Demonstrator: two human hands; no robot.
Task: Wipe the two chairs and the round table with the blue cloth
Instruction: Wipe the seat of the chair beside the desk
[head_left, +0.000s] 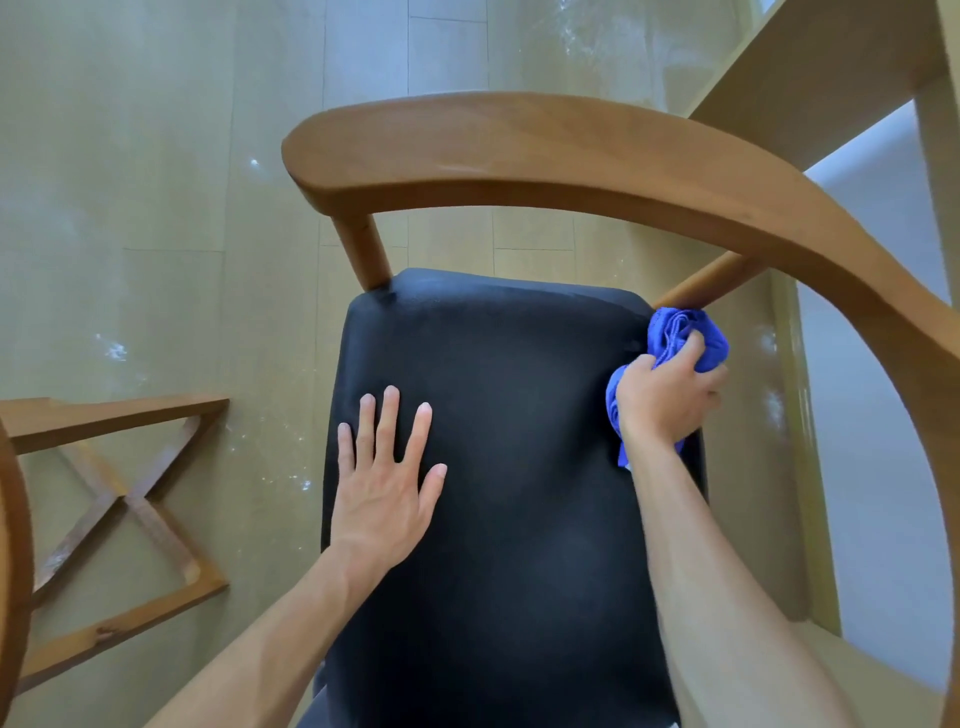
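Right now the right hand (670, 395) grips the bunched blue cloth (685, 332), left hand (387, 478) flat

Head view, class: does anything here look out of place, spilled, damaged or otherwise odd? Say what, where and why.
The floor carries whitish speckled marks left of the chair and near the top right; they could be dust, residue or glare. The black seat looks intact. The left hand lies flat on it; the right hand grips the blue cloth.
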